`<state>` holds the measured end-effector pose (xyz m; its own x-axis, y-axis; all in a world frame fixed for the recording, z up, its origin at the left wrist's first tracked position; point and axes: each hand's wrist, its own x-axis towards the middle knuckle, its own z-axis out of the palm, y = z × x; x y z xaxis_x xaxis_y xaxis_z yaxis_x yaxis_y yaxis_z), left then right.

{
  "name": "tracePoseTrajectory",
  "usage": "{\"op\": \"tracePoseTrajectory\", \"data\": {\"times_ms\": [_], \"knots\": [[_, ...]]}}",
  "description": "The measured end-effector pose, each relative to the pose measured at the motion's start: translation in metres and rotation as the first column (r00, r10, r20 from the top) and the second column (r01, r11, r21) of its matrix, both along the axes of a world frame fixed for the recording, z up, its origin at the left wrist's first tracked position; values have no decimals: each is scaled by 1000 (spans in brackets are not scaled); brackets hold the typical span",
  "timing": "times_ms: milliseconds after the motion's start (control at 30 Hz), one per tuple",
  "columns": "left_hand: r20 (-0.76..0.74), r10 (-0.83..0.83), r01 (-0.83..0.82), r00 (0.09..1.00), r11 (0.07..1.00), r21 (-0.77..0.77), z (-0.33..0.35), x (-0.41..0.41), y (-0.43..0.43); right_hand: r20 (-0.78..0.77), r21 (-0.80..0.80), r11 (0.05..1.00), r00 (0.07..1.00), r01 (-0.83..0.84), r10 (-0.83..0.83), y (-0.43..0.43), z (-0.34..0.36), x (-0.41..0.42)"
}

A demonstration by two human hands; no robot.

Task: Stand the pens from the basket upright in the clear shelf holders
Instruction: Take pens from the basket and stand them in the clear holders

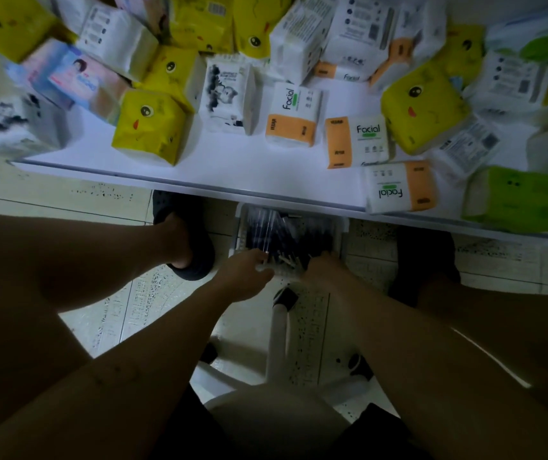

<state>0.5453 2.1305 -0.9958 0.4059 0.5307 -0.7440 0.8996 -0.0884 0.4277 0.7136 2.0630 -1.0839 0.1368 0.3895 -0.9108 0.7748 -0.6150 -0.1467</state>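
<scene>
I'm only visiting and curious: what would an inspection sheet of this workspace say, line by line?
Surface: white shelf, seen from above.
Job's things: basket on the floor under the shelf's edge, holding dark pens; clear holders not seen.
Clutter: tissue packs crowd the shelf, among them a yellow pack, an orange Facial pack and a green pack.
Grippers: left hand and right hand both reach into the basket's near end; grip too blurred to tell.
Cables: nothing seen.
Surroundings: tiled floor, dark slipper, white chair leg.
</scene>
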Motion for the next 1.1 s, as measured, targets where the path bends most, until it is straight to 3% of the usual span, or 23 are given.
{"op": "tracePoseTrajectory", "data": {"times_ms": [100, 200, 300, 433, 500, 633, 733, 1033, 1100], "knots": [[-9, -26, 25, 1000, 999, -28, -7, 2, -1, -34, 207, 943, 966, 259, -258, -9, 12, -1], [-26, -75, 74, 997, 996, -51, -13, 9, 2, -2, 349, 843, 900, 409, -436, -16, 31, 2], [-42, -158, 156, 986, 986, -64, -26, 20, 4, -15, 380, 771, 837, 512, -548, -28, 44, 1], [-29, -129, 125, 991, 983, -134, -35, 44, 4, -90, 345, 586, 647, 734, -757, -35, 61, -1], [12, -69, 70, 998, 981, -183, -39, 59, 2, -107, 330, 546, 605, 770, -789, -35, 68, -1], [81, -101, 114, 992, 978, -177, -49, 82, 2, -100, 341, 519, 580, 783, -809, -37, 76, -7], [98, -5, 25, 995, 979, -205, -66, 87, 9, -97, 320, 502, 555, 803, -826, -41, 73, -12], [11, 22, -19, 1000, 975, -222, -81, 94, 16, -153, 283, 299, 351, 911, -924, -59, 62, -17], [36, 157, -146, 987, 967, -208, -81, 88, 14, -183, 245, 234, 282, 941, -942, -57, 60, -19]]}}
